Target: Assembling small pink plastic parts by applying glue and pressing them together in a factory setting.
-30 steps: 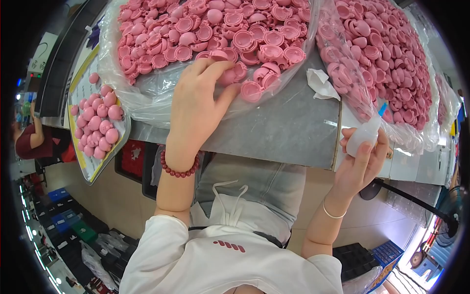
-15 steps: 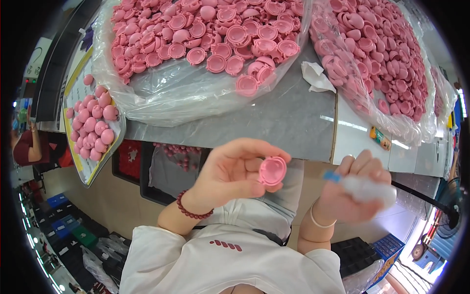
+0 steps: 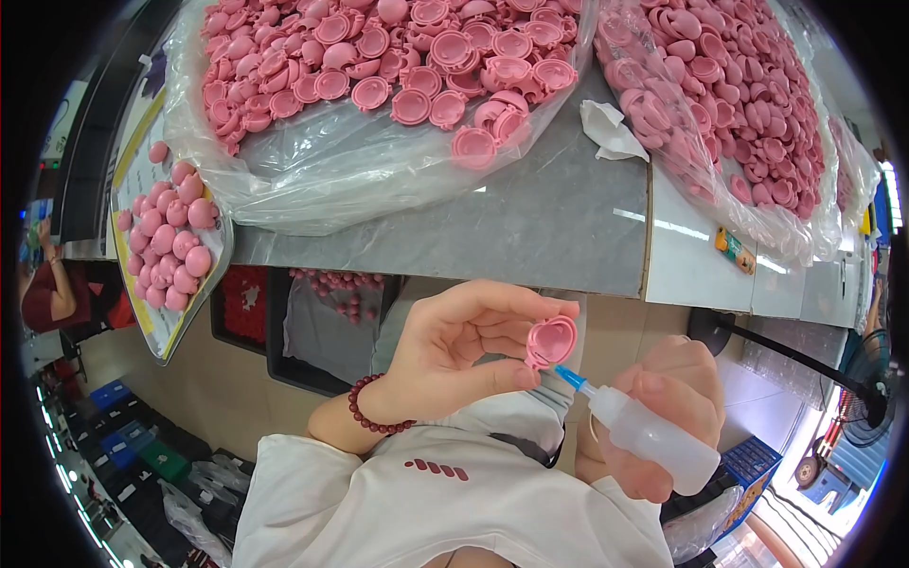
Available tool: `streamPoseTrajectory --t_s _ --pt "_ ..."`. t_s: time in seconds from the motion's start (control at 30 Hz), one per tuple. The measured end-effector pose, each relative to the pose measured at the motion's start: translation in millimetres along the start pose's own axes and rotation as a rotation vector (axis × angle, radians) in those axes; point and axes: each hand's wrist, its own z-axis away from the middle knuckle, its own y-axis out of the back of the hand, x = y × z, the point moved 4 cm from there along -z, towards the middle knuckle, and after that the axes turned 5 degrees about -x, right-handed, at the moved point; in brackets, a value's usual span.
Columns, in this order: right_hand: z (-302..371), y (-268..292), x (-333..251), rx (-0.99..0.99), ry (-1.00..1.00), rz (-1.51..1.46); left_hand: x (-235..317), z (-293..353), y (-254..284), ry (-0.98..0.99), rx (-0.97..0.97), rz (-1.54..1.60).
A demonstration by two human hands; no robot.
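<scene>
Head view, left hand: palm turned inward, forearm angled in from below, thumb under and index finger stretched above, pinching a pink shell between their tips.
Pink shell: at the left fingertips, hollow facing the camera.
Right hand: bent back toward the left one, fingers curled around a white bottle.
Blue nozzle: just beside the left thumb tip, aimed at the shell's lower edge; contact cannot be told.
Shell pile: beyond the left fingers, in clear plastic.
Pink balls: well left of them.
</scene>
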Motion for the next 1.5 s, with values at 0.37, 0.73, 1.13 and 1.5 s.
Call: streamPoseTrajectory --t_s 0.37,0.73,1.13,1.5 --pt "-3 0 4 -0.001 0.066 0.029 3 -1 -1 0.027 0.021 0.006" --pt "-1 -5 8 0.01 0.094 0.052 4 0 0 0.045 0.031 0.015" --pt "-2 4 8 0.034 0.067 0.093 11 3 2 -0.014 0.051 -0.042" --pt "4 -11 6 -0.068 0.046 -0.046 12 8 7 -0.157 0.158 -0.246"
